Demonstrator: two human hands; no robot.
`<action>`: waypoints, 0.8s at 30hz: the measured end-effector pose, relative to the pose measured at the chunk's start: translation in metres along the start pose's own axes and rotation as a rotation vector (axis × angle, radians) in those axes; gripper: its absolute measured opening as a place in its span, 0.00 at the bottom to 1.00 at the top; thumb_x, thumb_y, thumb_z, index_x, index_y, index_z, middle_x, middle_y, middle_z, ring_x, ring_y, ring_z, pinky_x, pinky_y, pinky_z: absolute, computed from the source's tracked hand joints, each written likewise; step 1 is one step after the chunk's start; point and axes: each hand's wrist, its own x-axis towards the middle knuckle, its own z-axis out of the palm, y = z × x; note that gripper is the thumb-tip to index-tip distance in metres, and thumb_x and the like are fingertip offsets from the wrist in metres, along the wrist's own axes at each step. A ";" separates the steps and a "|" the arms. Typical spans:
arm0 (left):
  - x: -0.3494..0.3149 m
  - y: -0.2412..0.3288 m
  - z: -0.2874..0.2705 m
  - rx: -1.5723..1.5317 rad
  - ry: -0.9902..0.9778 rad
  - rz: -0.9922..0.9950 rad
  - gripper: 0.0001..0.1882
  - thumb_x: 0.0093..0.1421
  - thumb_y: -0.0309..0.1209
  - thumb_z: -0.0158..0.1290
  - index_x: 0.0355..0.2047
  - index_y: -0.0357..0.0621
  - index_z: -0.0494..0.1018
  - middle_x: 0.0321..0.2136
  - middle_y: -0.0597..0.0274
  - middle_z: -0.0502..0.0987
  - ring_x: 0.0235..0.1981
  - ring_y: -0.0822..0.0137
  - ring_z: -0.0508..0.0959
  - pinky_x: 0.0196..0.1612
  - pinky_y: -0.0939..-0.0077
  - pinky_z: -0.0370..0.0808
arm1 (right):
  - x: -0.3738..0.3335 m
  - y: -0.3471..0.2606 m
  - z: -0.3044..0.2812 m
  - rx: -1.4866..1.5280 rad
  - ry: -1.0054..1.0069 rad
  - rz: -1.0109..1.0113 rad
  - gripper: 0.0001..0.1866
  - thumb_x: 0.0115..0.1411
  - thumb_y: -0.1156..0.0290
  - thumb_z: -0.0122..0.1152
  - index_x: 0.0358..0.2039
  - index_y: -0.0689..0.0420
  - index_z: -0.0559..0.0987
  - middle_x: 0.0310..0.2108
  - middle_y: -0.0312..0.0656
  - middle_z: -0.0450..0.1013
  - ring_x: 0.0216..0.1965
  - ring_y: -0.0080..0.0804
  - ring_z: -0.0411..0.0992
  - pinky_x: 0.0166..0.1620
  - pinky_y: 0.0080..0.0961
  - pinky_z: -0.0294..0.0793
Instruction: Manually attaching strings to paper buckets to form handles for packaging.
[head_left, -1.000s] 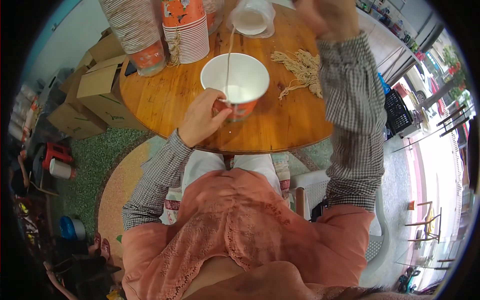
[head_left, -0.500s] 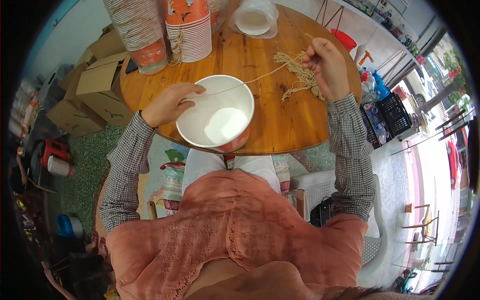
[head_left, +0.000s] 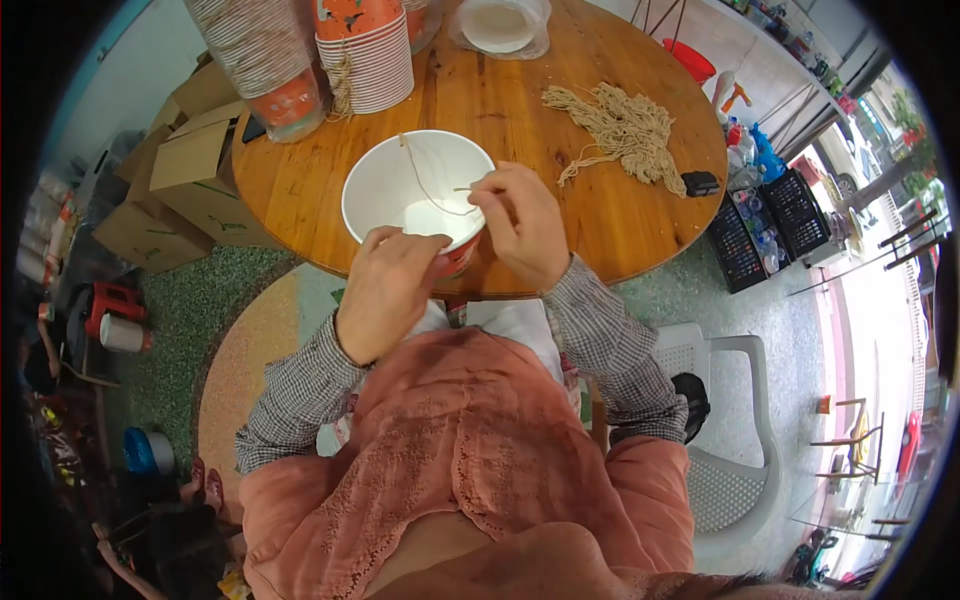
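Observation:
A large paper bucket (head_left: 375,195), white inside with orange-red outside, stands near the front edge of the round wooden table (head_left: 610,235), tilted toward me. My left hand (head_left: 390,290) grips its near rim, fingers bent over the edge. A thin tan string (head_left: 421,184) hangs from the far rim down through the bucket's mouth and curves toward the right side. There my right hand (head_left: 525,225) pinches the string's end between thumb and fingers, at the right rim. Farther right lies a loose bundle of similar strings (head_left: 640,135).
A stack of nested paper buckets (head_left: 378,75) stands at the back left, beside a plastic-wrapped stack (head_left: 255,65). Behind is a bag of round white pieces (head_left: 497,30). A small black object (head_left: 700,183) sits at the right edge. Cardboard boxes (head_left: 205,180) lie left of the table.
My right hand has come down and left from above the string bundle to the bucket's right rim with the string. My left hand has shifted from the bucket's left side to its near rim.

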 end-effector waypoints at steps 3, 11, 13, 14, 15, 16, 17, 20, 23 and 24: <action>0.002 -0.011 -0.005 -0.129 0.017 -0.047 0.09 0.57 0.25 0.53 0.40 0.40 0.75 0.32 0.52 0.78 0.34 0.52 0.75 0.42 0.64 0.69 | 0.000 0.012 0.018 -0.010 0.030 -0.086 0.03 0.60 0.76 0.56 0.34 0.61 0.73 0.25 0.42 0.71 0.26 0.29 0.71 0.32 0.23 0.71; 0.007 -0.023 -0.021 -0.242 0.031 -0.102 0.12 0.59 0.24 0.51 0.44 0.40 0.74 0.34 0.53 0.79 0.39 0.53 0.76 0.46 0.65 0.69 | 0.018 0.001 0.053 0.117 0.018 0.014 0.05 0.61 0.74 0.56 0.35 0.59 0.71 0.22 0.44 0.72 0.22 0.34 0.72 0.25 0.26 0.70; 0.001 -0.025 -0.017 -0.194 0.039 -0.056 0.14 0.58 0.23 0.51 0.45 0.39 0.73 0.37 0.53 0.79 0.40 0.54 0.76 0.46 0.65 0.70 | 0.019 -0.001 0.053 0.123 0.036 0.037 0.05 0.60 0.72 0.56 0.35 0.58 0.71 0.23 0.47 0.73 0.24 0.43 0.75 0.26 0.32 0.72; -0.002 -0.029 -0.014 -0.192 0.044 -0.066 0.14 0.58 0.23 0.51 0.45 0.39 0.73 0.37 0.53 0.79 0.40 0.54 0.76 0.46 0.65 0.70 | 0.019 -0.001 0.054 0.144 -0.009 0.102 0.05 0.61 0.72 0.56 0.35 0.58 0.71 0.22 0.47 0.73 0.24 0.43 0.75 0.26 0.31 0.72; -0.004 -0.033 -0.011 -0.239 0.032 -0.100 0.14 0.58 0.23 0.51 0.45 0.39 0.73 0.37 0.53 0.79 0.40 0.54 0.76 0.46 0.65 0.70 | 0.019 -0.002 0.056 0.162 -0.055 0.167 0.06 0.61 0.71 0.56 0.35 0.59 0.71 0.21 0.47 0.73 0.23 0.42 0.75 0.26 0.31 0.72; -0.004 -0.036 -0.010 -0.287 0.020 -0.133 0.14 0.58 0.22 0.51 0.46 0.39 0.73 0.37 0.53 0.79 0.40 0.53 0.76 0.46 0.65 0.69 | 0.022 -0.001 0.059 0.172 -0.034 0.137 0.06 0.61 0.71 0.55 0.36 0.59 0.71 0.19 0.46 0.71 0.20 0.37 0.73 0.24 0.27 0.70; -0.003 -0.034 -0.010 -0.290 0.020 -0.136 0.14 0.58 0.22 0.51 0.46 0.39 0.73 0.37 0.53 0.79 0.40 0.53 0.76 0.46 0.65 0.69 | 0.025 0.000 0.058 0.172 -0.037 0.139 0.06 0.61 0.71 0.55 0.36 0.59 0.71 0.19 0.46 0.71 0.20 0.37 0.73 0.24 0.27 0.70; 0.004 -0.031 -0.009 -0.351 -0.017 -0.171 0.14 0.58 0.22 0.50 0.46 0.40 0.72 0.38 0.53 0.79 0.40 0.53 0.76 0.46 0.65 0.69 | 0.031 0.003 0.057 0.255 -0.081 0.263 0.06 0.61 0.72 0.55 0.35 0.61 0.71 0.15 0.42 0.67 0.15 0.24 0.63 0.22 0.22 0.64; 0.006 -0.037 -0.005 -0.459 -0.072 -0.255 0.14 0.59 0.22 0.49 0.46 0.40 0.72 0.38 0.53 0.79 0.38 0.53 0.77 0.46 0.65 0.69 | 0.035 0.006 0.057 0.444 -0.128 0.381 0.05 0.64 0.72 0.53 0.35 0.61 0.71 0.17 0.33 0.67 0.18 0.14 0.65 0.21 0.15 0.65; 0.007 -0.038 -0.007 -0.403 -0.082 -0.224 0.14 0.60 0.22 0.48 0.46 0.40 0.72 0.37 0.53 0.79 0.38 0.53 0.77 0.46 0.65 0.69 | 0.036 0.005 0.056 0.443 -0.126 0.383 0.05 0.64 0.72 0.53 0.35 0.61 0.71 0.17 0.33 0.67 0.18 0.14 0.65 0.21 0.15 0.65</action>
